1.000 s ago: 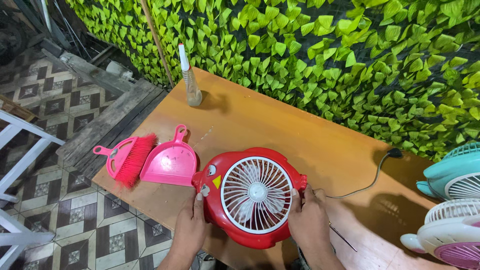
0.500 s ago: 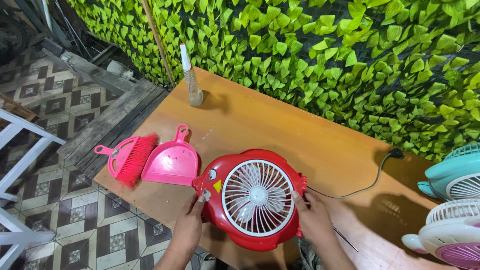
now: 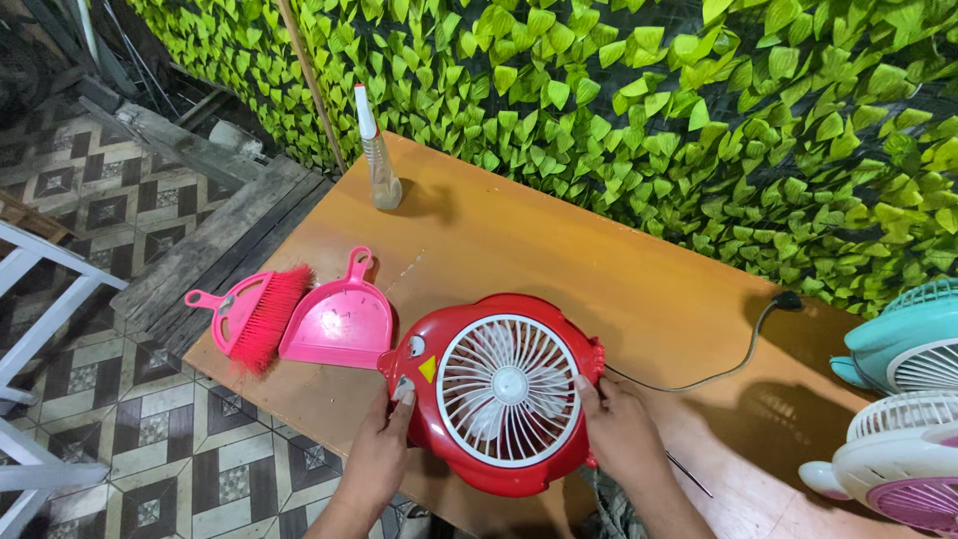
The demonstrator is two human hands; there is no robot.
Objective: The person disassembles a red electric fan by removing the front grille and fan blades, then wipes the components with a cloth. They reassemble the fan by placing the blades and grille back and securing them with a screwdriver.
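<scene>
A round red fan [image 3: 499,394] with a white grille lies face up near the front edge of an orange-brown table [image 3: 559,260]. My left hand [image 3: 384,439] grips the fan's left rim, the thumb by a small knob. On the fan's right rim sits my right hand [image 3: 619,429], fingers curled over the edge. A dark cord [image 3: 718,359] runs from the fan to the right, toward the leafy wall.
A pink dustpan [image 3: 339,319] and pink hand brush [image 3: 254,314] lie on the table's left end. A clear spray bottle [image 3: 379,160] stands at the back. Teal and white-pink fans [image 3: 908,409] sit at the right. White furniture [image 3: 40,299] stands on the tiled floor.
Both hands stay on the fan. The fan has shifted slightly toward the right and the view has drifted a little.
</scene>
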